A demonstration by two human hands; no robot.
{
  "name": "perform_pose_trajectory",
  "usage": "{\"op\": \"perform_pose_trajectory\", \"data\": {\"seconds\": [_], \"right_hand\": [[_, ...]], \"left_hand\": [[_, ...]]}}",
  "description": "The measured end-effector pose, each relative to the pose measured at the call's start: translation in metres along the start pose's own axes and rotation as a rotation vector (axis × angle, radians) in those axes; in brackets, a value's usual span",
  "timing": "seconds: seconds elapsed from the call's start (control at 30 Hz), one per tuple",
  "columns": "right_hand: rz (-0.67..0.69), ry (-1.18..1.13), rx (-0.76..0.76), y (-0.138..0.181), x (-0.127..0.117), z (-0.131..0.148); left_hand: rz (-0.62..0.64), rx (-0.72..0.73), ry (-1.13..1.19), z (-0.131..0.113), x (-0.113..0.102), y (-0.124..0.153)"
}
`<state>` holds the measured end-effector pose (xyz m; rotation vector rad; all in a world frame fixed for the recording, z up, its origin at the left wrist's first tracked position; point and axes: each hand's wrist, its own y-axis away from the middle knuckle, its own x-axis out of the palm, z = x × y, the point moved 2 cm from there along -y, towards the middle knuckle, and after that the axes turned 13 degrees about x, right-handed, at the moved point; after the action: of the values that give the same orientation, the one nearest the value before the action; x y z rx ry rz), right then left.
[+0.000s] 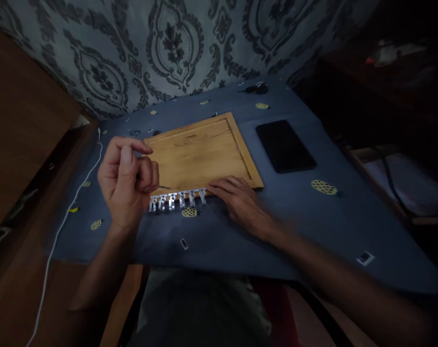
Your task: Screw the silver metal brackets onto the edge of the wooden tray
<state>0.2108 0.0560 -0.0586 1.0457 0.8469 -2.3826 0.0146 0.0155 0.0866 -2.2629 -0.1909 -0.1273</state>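
A metal hook rail [179, 195] with several hooks lies along the near edge of a wooden board [197, 149]. My left hand [128, 180] is raised in front of the board's left end, its fingers curled in and the thumb upright. A thin dark rod [164, 187] shows just right of those fingers; whether the hand holds it I cannot make out. Stretched out flat, my right hand [236, 200] rests on the board's near right edge, fingertips at the right end of the rail. Its thumb is hidden.
A black tablet or large phone [285, 146] lies right of the board on the blue patterned tablecloth [240, 260]. Small dark objects [257, 88] sit at the back. A white cable [63, 226] runs down the left side. Patterned curtain-like fabric [175, 43] rises behind the table.
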Motion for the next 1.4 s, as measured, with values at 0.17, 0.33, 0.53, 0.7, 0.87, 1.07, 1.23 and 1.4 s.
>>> {"op": "perform_pose_trajectory", "data": {"seconds": [0.17, 0.33, 0.53, 0.7, 0.87, 1.07, 1.23, 1.4], "right_hand": [[-0.047, -0.133, 0.050, 0.001, -0.005, -0.006], [-0.167, -0.395, 0.223, 0.001, -0.015, -0.013], [-0.215, -0.613, 0.412, 0.001, -0.010, -0.017], [-0.311, -0.878, 0.551, 0.000, -0.013, -0.028], [-0.338, -1.107, 0.641, 0.004, -0.026, -0.047], [-0.285, -1.255, 0.736, 0.011, -0.036, -0.053], [-0.279, -1.234, 0.779, 0.012, -0.039, -0.052], [-0.264, -1.097, 0.720, 0.012, -0.042, -0.048]], "left_hand": [[-0.026, 0.043, -0.006, -0.009, -0.021, 0.000], [-0.095, 0.102, -0.023, -0.024, -0.051, -0.003], [-0.182, 0.080, -0.050, -0.035, -0.091, 0.006], [-0.231, 0.012, -0.080, -0.033, -0.117, 0.011], [-0.294, -0.048, -0.053, -0.014, -0.148, 0.010], [-0.319, -0.098, -0.061, 0.015, -0.174, 0.011], [-0.333, -0.172, -0.074, 0.027, -0.179, 0.007], [-0.315, -0.216, -0.223, 0.045, -0.180, 0.009]]}}
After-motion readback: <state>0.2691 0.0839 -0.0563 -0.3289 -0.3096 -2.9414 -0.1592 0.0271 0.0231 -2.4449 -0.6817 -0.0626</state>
